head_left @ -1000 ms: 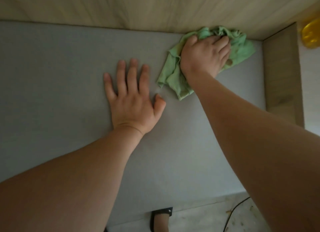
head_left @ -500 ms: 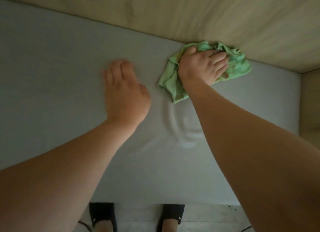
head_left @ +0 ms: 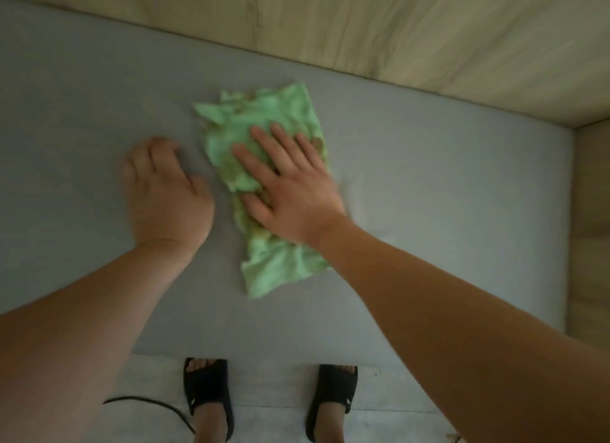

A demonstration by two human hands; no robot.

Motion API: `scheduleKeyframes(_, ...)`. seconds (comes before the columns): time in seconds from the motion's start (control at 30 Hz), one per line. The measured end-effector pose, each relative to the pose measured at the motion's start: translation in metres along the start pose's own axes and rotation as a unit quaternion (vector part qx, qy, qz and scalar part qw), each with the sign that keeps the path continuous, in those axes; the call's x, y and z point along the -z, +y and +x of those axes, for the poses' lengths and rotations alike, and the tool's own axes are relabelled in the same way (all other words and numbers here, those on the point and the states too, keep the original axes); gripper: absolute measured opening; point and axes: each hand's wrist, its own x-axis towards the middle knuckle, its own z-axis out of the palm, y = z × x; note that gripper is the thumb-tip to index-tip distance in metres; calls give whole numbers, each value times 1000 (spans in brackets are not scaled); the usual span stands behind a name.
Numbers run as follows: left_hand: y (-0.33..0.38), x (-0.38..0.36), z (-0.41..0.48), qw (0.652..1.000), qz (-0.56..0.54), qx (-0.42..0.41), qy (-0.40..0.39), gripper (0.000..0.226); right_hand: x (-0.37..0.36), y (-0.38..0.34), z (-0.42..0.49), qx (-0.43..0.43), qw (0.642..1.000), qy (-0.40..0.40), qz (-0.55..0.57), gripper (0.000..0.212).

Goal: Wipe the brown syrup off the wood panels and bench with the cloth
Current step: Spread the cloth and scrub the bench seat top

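A crumpled green cloth with brown syrup stains lies spread on the grey bench cushion, near its middle. My right hand presses flat on the cloth with its fingers straight and spread. My left hand rests on the cushion just left of the cloth, fingers bent down at the tips, holding nothing. The light wood back panel runs along the far side of the bench. I see no syrup on the cushion or the panel.
A wood side panel closes the bench at the right. My two feet in black sandals stand on the pale floor at the bench's front edge. A black cable lies on the floor to the left.
My right hand has dragged the cloth from the back panel toward the front and flattened out on it. The cloth has spread longer. My left hand stays beside it.
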Motion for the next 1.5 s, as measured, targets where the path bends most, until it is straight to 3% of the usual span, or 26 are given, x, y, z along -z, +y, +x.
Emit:
scheduleKeyframes(0.07, 1, 1, -5, 999, -1, -28, -15, 48, 3, 39, -40, -78, 997, 3, -12, 71)
scheduleKeyframes(0.17, -3, 3, -9, 999, -12, -33, -18, 47, 14, 71, -57, -261, 965, -9, -29, 77)
scheduleKeyframes(0.4, -67, 33, -18, 1000, 1, 19, 19, 38, 5, 3, 10, -425, 904, 18, 31, 84)
scheduleKeyframes(0.5, -106, 57, -29, 996, 6, 72, 44, 37, 3, -43, 49, -382, 924, -2, 33, 86)
scheduleKeyframes(0.63, -153, 87, -54, 987, -10, 147, 64, 38, -4, -132, 101, -239, 970, -40, 26, 84)
scheduleKeyframes(0.77, -191, 108, -78, 973, 4, 228, 30, 39, -18, -236, 127, -73, 994, -76, 14, 81)
scheduleKeyframes(0.87, -205, 117, -90, 973, 9, 230, 0, 40, -31, -286, 102, 98, 990, -105, -8, 78)
scheduleKeyframes(0.97, -206, 120, -99, 979, 24, 200, -38, 43, -32, -259, 66, 202, 973, -109, -9, 74)
scheduleKeyframes(1.03, -205, 120, -96, 974, 30, 215, -67, 45, -28, -208, 58, 158, 983, -88, -14, 73)
scheduleKeyframes(1.1, -206, 122, -86, 969, 33, 236, -66, 39, -16, -155, 62, 5, 997, -73, -29, 76)
scheduleKeyframes(1.17, -214, 123, -77, 972, 21, 229, -47, 28, -5, -130, 78, -168, 984, -64, -18, 79)
scheduleKeyframes(1.27, -231, 129, -71, 978, -43, 205, -20, 22, -4, -156, 115, -303, 952, -45, 18, 82)
scheduleKeyframes(1.37, -252, 142, -73, 973, -83, 216, 5, 20, -14, -219, 149, -267, 962, -58, 21, 86)
scheduleKeyframes(1.5, -281, 156, -89, 967, -70, 245, 19, 16, -27, -318, 159, -61, 994, -94, 15, 84)
